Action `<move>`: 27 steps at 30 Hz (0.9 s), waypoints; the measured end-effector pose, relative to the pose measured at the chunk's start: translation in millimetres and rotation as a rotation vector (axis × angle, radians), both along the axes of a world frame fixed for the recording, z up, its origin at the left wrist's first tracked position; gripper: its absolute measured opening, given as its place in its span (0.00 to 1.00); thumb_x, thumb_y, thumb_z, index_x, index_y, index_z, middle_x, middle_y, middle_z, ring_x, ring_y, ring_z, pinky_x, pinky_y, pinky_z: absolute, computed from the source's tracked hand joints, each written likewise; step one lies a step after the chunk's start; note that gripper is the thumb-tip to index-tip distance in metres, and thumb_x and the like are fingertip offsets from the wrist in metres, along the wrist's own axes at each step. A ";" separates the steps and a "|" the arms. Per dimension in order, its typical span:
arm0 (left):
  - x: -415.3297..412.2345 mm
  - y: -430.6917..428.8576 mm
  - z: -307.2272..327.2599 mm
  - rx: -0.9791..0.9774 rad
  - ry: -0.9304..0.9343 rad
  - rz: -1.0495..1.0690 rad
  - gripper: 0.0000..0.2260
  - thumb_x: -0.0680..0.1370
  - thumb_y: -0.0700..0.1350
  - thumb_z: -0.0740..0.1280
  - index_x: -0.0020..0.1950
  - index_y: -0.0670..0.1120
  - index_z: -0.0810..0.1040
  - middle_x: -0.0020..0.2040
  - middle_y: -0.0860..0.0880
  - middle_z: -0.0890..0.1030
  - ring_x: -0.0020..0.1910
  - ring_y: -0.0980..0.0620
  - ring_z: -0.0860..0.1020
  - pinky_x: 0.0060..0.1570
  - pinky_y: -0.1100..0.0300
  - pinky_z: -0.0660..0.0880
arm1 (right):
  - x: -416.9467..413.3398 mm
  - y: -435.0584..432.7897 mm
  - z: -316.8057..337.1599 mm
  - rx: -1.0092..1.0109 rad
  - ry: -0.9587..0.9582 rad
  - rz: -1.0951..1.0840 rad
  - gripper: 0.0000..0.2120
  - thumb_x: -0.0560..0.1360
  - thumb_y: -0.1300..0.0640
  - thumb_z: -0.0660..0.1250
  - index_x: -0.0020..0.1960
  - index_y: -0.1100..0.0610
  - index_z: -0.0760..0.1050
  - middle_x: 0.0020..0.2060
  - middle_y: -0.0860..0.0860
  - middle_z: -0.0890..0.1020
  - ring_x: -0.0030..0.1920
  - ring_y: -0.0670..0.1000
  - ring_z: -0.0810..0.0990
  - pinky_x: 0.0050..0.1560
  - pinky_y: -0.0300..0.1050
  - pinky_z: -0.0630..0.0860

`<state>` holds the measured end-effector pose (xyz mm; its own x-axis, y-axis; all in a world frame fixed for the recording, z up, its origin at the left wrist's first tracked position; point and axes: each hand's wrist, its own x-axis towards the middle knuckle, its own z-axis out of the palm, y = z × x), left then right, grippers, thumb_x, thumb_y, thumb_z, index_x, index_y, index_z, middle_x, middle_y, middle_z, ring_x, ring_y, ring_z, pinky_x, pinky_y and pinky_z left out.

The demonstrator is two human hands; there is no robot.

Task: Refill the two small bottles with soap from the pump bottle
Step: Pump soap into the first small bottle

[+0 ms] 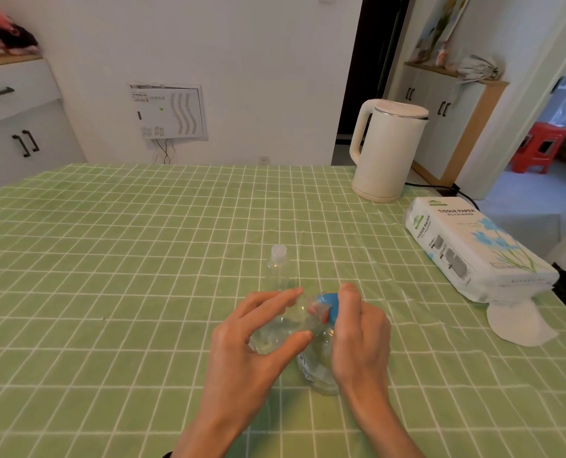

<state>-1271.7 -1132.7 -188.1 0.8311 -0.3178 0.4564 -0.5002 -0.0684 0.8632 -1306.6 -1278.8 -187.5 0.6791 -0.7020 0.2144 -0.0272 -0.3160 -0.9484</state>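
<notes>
In the head view, a table under a green checked tablecloth (109,259) fills the lower part of the scene, and both hands meet near its middle front. The left hand (251,345) holds a small clear bottle (284,328), pinched between the thumb below and the fingers above. The bottle is tilted, with its open end towards the blue pump head (329,305) and close against it. The right hand (357,335) is curled round that pump head, thumb on top and the other fingers wrapped behind it. The pump bottle (318,368) is clear and stands upright on the cloth directly under the right hand, partly hidden by both wrists.

A second small bottle (279,266), also clear and wearing a pale cap, stands upright on the cloth just beyond the left fingertips, not touched by either hand.

At the far right of the table stands a cream electric kettle (387,150). Nearer, along the right edge, lies a pack of tissue paper (473,249) with a loose white sheet (512,322) sticking out below it. A red stool (539,147) shows through the doorway on the right, and a white cabinet (17,127) stands at the left wall.
</notes>
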 end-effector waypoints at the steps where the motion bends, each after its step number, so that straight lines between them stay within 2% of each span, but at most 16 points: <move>1: -0.3 -0.3 1.1 -0.007 -0.003 -0.004 0.24 0.71 0.44 0.82 0.65 0.61 0.85 0.57 0.58 0.85 0.60 0.55 0.83 0.59 0.72 0.74 | 0.0 0.1 -0.6 0.010 0.009 -0.005 0.37 0.75 0.31 0.48 0.32 0.55 0.84 0.30 0.47 0.86 0.33 0.47 0.83 0.42 0.51 0.80; 5: -0.4 -0.8 4.7 -0.016 -0.018 -0.004 0.24 0.70 0.47 0.80 0.65 0.62 0.84 0.57 0.59 0.85 0.60 0.56 0.83 0.59 0.72 0.74 | 0.1 1.4 0.6 0.015 0.020 -0.016 0.40 0.74 0.29 0.46 0.32 0.55 0.85 0.31 0.45 0.87 0.36 0.46 0.84 0.46 0.51 0.80; 9: 0.4 -0.5 4.4 -0.024 -0.025 -0.002 0.24 0.70 0.47 0.80 0.64 0.63 0.84 0.58 0.59 0.85 0.60 0.56 0.84 0.59 0.71 0.76 | -0.2 1.8 4.3 -0.004 0.017 -0.007 0.39 0.74 0.31 0.46 0.32 0.57 0.84 0.30 0.51 0.86 0.34 0.49 0.83 0.44 0.51 0.79; 13: 2.4 0.3 2.6 -0.019 -0.034 0.008 0.23 0.69 0.47 0.81 0.63 0.61 0.85 0.58 0.59 0.85 0.61 0.55 0.84 0.60 0.69 0.76 | -0.5 1.9 6.4 -0.069 0.003 0.004 0.31 0.73 0.38 0.49 0.27 0.57 0.76 0.24 0.49 0.80 0.25 0.46 0.73 0.33 0.50 0.70; 15: 3.0 0.7 1.7 -0.012 -0.032 0.008 0.23 0.69 0.47 0.81 0.63 0.60 0.85 0.57 0.59 0.85 0.60 0.55 0.84 0.59 0.69 0.76 | -0.8 1.6 6.6 -0.098 -0.003 0.012 0.26 0.73 0.40 0.50 0.26 0.55 0.72 0.22 0.46 0.78 0.25 0.47 0.71 0.31 0.48 0.67; 19: 3.2 0.6 0.9 -0.014 -0.038 0.013 0.21 0.69 0.50 0.80 0.61 0.59 0.85 0.56 0.59 0.86 0.59 0.54 0.84 0.59 0.69 0.76 | 0.0 0.6 4.1 -0.079 0.000 0.016 0.32 0.73 0.39 0.49 0.30 0.62 0.77 0.26 0.54 0.81 0.28 0.54 0.76 0.36 0.58 0.74; 24: 3.1 0.1 2.9 -0.028 -0.015 0.003 0.20 0.69 0.55 0.78 0.60 0.61 0.83 0.56 0.58 0.86 0.59 0.53 0.83 0.58 0.70 0.75 | 0.8 0.9 1.3 -0.026 0.020 -0.002 0.41 0.74 0.31 0.46 0.33 0.60 0.84 0.32 0.52 0.87 0.34 0.49 0.83 0.43 0.50 0.79; 27: 3.6 0.2 3.8 -0.022 -0.022 0.001 0.20 0.69 0.55 0.78 0.60 0.61 0.83 0.56 0.58 0.86 0.59 0.53 0.83 0.58 0.71 0.74 | 0.6 0.8 2.5 -0.046 0.012 0.005 0.38 0.75 0.33 0.46 0.30 0.59 0.81 0.27 0.50 0.84 0.29 0.48 0.79 0.37 0.45 0.75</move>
